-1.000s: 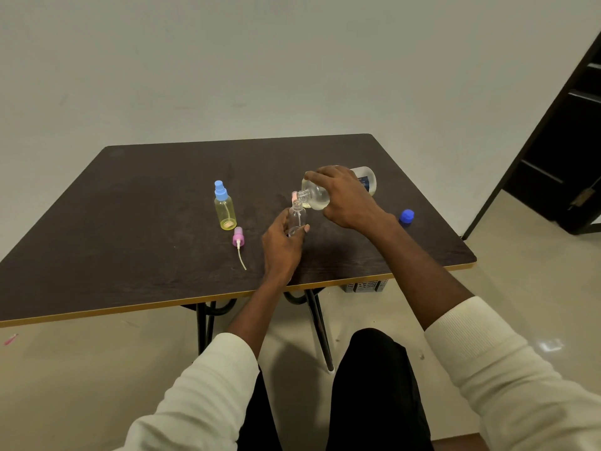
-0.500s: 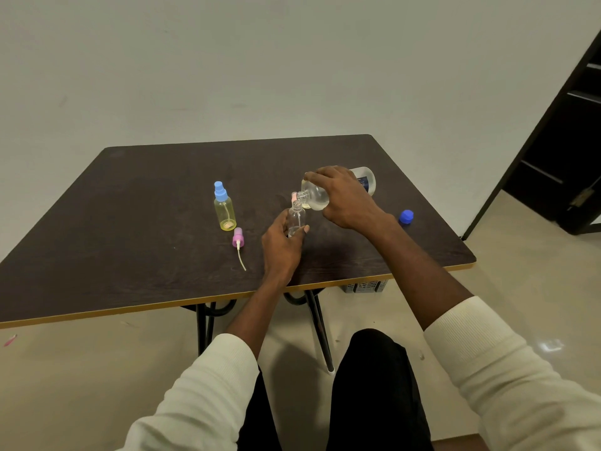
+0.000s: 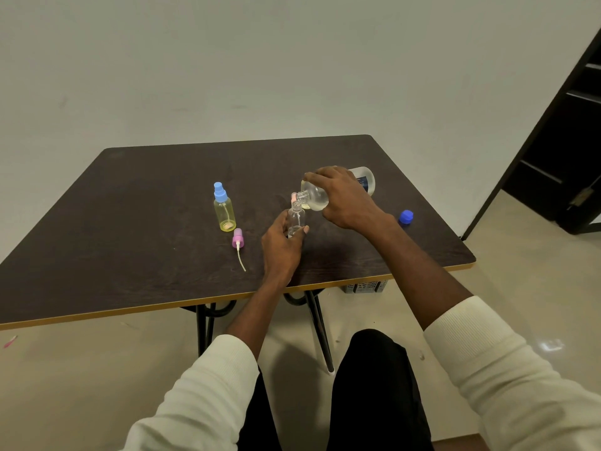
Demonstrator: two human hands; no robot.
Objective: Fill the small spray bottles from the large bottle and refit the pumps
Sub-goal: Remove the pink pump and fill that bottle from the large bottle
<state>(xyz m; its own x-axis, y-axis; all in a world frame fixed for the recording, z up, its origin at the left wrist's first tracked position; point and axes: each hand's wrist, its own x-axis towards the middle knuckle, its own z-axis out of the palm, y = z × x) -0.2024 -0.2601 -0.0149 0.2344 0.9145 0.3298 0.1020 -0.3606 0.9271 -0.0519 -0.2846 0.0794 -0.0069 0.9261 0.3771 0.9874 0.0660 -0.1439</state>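
My right hand (image 3: 346, 198) grips the large clear bottle (image 3: 313, 197), tipped on its side with its open neck at the mouth of a small clear spray bottle (image 3: 296, 219). My left hand (image 3: 281, 244) holds that small bottle upright on the dark table (image 3: 130, 222). A little liquid shows at its bottom. A small yellow-tinted spray bottle with a blue pump (image 3: 223, 208) stands to the left. A pink pump with its dip tube (image 3: 238, 244) lies on the table in front of it. The large bottle's blue cap (image 3: 406, 217) lies to the right.
The table's near edge (image 3: 162, 306) has a light-coloured trim; black metal legs (image 3: 320, 327) stand under it. A small grey basket (image 3: 366, 286) sits on the floor below the table. A dark door frame (image 3: 559, 151) is at the far right. My knees are below.
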